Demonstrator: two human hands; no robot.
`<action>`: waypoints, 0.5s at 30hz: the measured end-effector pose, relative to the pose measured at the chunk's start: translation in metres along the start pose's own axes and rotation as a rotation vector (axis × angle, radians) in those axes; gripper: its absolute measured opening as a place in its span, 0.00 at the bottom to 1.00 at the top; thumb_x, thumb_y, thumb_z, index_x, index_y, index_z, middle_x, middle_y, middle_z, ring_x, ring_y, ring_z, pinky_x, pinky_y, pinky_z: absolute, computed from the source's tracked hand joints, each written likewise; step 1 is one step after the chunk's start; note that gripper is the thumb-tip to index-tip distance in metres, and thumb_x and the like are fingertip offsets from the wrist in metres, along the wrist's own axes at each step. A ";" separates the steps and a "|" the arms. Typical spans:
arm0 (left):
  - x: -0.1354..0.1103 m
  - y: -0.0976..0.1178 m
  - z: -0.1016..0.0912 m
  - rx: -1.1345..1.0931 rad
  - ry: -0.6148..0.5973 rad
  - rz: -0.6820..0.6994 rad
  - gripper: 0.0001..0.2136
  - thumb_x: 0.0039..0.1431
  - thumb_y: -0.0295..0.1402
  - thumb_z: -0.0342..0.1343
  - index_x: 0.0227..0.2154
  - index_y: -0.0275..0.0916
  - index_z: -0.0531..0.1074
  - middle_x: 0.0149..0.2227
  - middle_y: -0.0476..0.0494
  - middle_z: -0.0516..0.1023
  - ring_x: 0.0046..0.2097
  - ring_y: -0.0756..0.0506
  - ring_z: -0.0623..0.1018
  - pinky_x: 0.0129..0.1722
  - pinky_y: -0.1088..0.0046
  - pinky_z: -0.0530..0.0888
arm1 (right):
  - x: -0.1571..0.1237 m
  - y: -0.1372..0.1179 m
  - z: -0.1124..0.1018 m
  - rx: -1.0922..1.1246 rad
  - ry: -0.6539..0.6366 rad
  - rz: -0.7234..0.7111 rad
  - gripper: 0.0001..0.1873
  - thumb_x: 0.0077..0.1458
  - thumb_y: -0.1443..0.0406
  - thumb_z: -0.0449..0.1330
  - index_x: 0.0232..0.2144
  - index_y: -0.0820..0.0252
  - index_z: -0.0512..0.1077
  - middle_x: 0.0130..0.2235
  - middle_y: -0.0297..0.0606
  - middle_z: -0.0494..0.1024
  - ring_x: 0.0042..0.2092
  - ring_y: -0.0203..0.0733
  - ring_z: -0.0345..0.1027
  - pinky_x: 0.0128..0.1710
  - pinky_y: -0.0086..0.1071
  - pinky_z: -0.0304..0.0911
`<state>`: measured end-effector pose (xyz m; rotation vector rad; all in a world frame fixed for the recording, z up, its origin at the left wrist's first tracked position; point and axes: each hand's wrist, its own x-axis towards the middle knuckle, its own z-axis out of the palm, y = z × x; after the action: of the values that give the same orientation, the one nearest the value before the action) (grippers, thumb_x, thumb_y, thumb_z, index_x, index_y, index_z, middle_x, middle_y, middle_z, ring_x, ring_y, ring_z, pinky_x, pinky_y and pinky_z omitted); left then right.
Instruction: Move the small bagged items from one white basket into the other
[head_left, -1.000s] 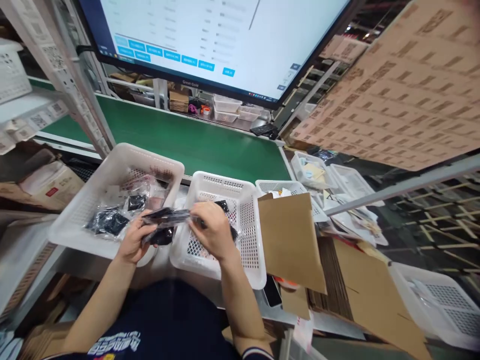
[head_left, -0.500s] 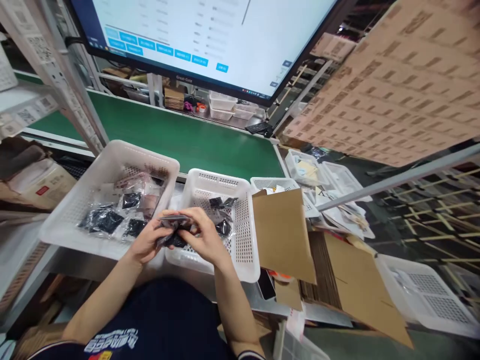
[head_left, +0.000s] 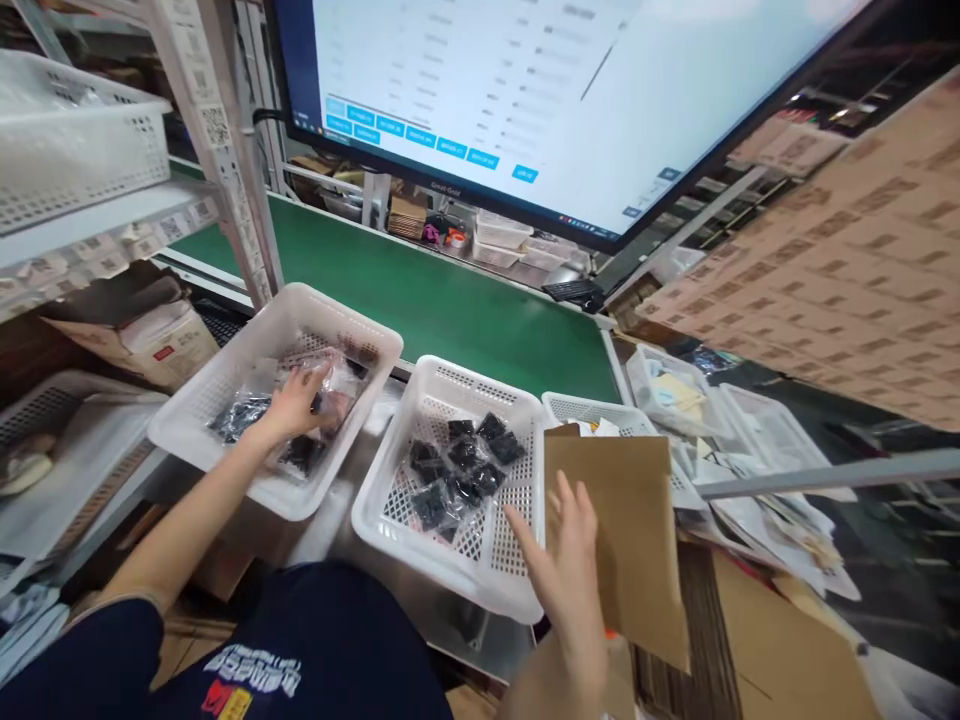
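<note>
My left hand (head_left: 296,405) reaches into the left white basket (head_left: 191,425), fingers spread over the clear plastic packets (head_left: 244,410) with dark contents; whether it touches one I cannot tell. Several small black items in clear bags (head_left: 465,455) lie in the middle white basket (head_left: 379,500). Above that basket's right edge, my right hand (head_left: 566,550) is raised with its fingers apart and nothing in it. A brown cardboard sheet (head_left: 622,530) stands right behind it.
A monitor (head_left: 480,100) hangs over the green conveyor belt (head_left: 420,285). To the left, a shelf holds another white basket (head_left: 82,140), with an opened carton (head_left: 161,340) below. Stacked cardboard (head_left: 686,620) and paper-filled trays (head_left: 675,400) are on the right.
Both hands were together holding dark bagged items above the middle basket. Now they are apart: the left is over the left basket, the right has moved right, and the bagged items lie in the middle basket.
</note>
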<state>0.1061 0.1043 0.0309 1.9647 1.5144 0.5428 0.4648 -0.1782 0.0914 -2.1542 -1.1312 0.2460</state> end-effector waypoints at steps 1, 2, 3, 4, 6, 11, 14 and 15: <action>0.011 -0.004 0.002 0.135 -0.099 -0.023 0.53 0.45 0.36 0.77 0.76 0.43 0.63 0.78 0.19 0.54 0.77 0.12 0.49 0.68 0.26 0.58 | -0.001 0.001 0.002 0.031 -0.032 0.009 0.49 0.62 0.36 0.61 0.76 0.49 0.57 0.80 0.56 0.47 0.71 0.71 0.64 0.67 0.64 0.67; 0.018 -0.006 0.007 0.248 -0.173 -0.042 0.55 0.46 0.36 0.77 0.78 0.43 0.58 0.80 0.18 0.46 0.78 0.10 0.42 0.67 0.21 0.55 | -0.001 0.000 0.005 0.059 -0.072 0.029 0.49 0.62 0.36 0.61 0.76 0.49 0.59 0.80 0.55 0.45 0.72 0.70 0.63 0.68 0.64 0.65; 0.022 -0.007 0.012 0.336 -0.213 -0.047 0.55 0.48 0.36 0.76 0.79 0.44 0.56 0.80 0.18 0.41 0.77 0.08 0.40 0.65 0.19 0.55 | -0.001 -0.003 0.008 0.082 -0.110 0.044 0.49 0.61 0.36 0.62 0.75 0.49 0.60 0.80 0.54 0.45 0.72 0.70 0.63 0.69 0.64 0.64; 0.023 -0.006 0.019 0.397 -0.224 -0.036 0.53 0.51 0.36 0.74 0.79 0.44 0.56 0.80 0.18 0.42 0.77 0.08 0.43 0.64 0.19 0.57 | -0.001 -0.006 0.011 0.101 -0.135 0.043 0.48 0.61 0.36 0.62 0.74 0.50 0.62 0.80 0.54 0.45 0.72 0.69 0.64 0.69 0.64 0.64; 0.020 -0.002 0.030 0.463 -0.195 0.012 0.44 0.58 0.34 0.68 0.77 0.44 0.60 0.77 0.18 0.54 0.75 0.13 0.56 0.64 0.26 0.64 | 0.000 -0.013 0.018 0.140 -0.168 0.024 0.47 0.61 0.37 0.61 0.74 0.51 0.63 0.80 0.54 0.46 0.69 0.67 0.68 0.68 0.63 0.65; 0.012 0.004 0.026 0.479 -0.143 0.013 0.24 0.63 0.31 0.60 0.63 0.41 0.76 0.60 0.25 0.79 0.57 0.26 0.81 0.56 0.50 0.76 | -0.006 -0.019 0.027 0.192 -0.248 -0.020 0.44 0.64 0.39 0.61 0.74 0.48 0.62 0.81 0.51 0.44 0.68 0.65 0.70 0.66 0.60 0.69; 0.010 0.000 -0.003 0.485 -0.082 -0.016 0.21 0.64 0.36 0.60 0.59 0.41 0.78 0.53 0.29 0.84 0.54 0.27 0.83 0.52 0.55 0.77 | -0.013 -0.010 0.020 0.195 -0.274 -0.039 0.41 0.65 0.41 0.61 0.74 0.44 0.63 0.81 0.47 0.45 0.69 0.63 0.69 0.68 0.61 0.67; 0.008 -0.002 -0.016 0.455 -0.042 -0.022 0.20 0.63 0.37 0.60 0.57 0.40 0.79 0.51 0.31 0.85 0.53 0.28 0.83 0.51 0.57 0.77 | -0.015 -0.007 0.016 0.193 -0.266 -0.035 0.40 0.65 0.41 0.61 0.73 0.43 0.64 0.81 0.46 0.47 0.69 0.64 0.69 0.69 0.62 0.66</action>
<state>0.0962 0.1161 0.0409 2.2720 1.7441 0.1497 0.4436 -0.1791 0.0818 -1.9694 -1.2358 0.6160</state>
